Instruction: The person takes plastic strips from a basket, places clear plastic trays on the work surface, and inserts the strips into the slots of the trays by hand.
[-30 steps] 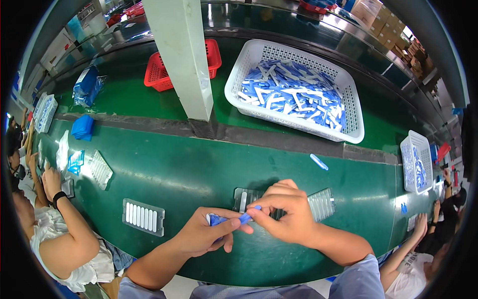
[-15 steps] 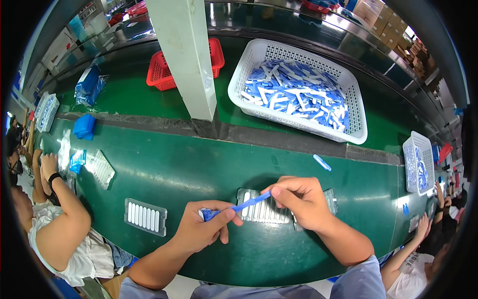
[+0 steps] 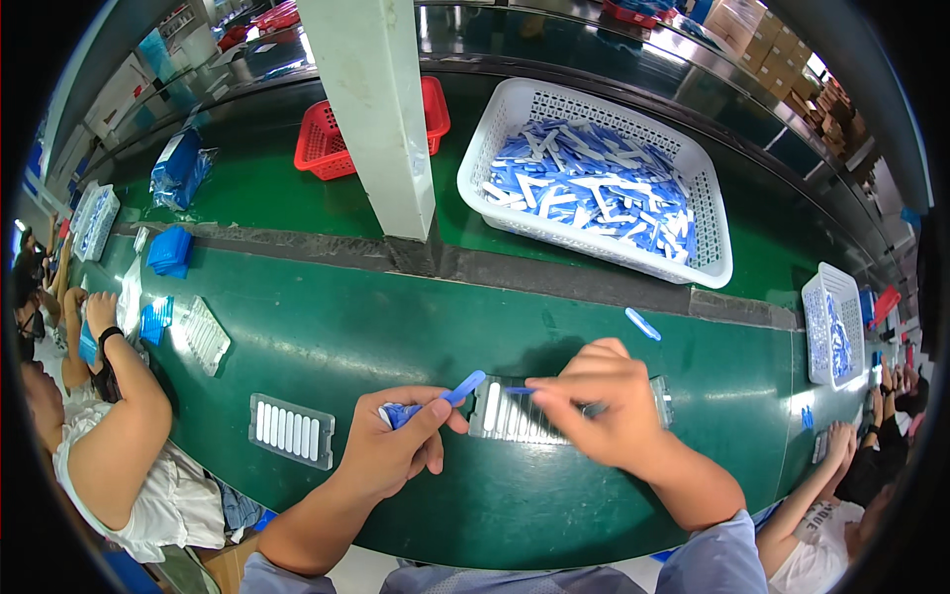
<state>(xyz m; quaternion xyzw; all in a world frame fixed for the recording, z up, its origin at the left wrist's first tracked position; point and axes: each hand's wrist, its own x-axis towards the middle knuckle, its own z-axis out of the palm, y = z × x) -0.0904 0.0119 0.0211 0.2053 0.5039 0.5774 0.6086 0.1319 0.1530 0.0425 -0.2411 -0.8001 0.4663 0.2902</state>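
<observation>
The left hand (image 3: 394,444) curls nearly closed around a small bunch of blue pieces (image 3: 467,386), one end jutting past the thumb. They look light, stiff and rather slick, probably best pinched near an end or by the long edges. Just rightward, over a clear tray (image 3: 524,429), the right hand (image 3: 616,406) pinches a slim blue strip (image 3: 519,390) between thumb and finger.

Over the worktop (image 3: 346,327), the left hand (image 3: 391,441) gripped blue strips (image 3: 463,388); the right hand (image 3: 614,406) pinched a blue piece (image 3: 520,390) above a clear tray (image 3: 492,421). A white basket (image 3: 549,227) stood beyond the far edge.
</observation>
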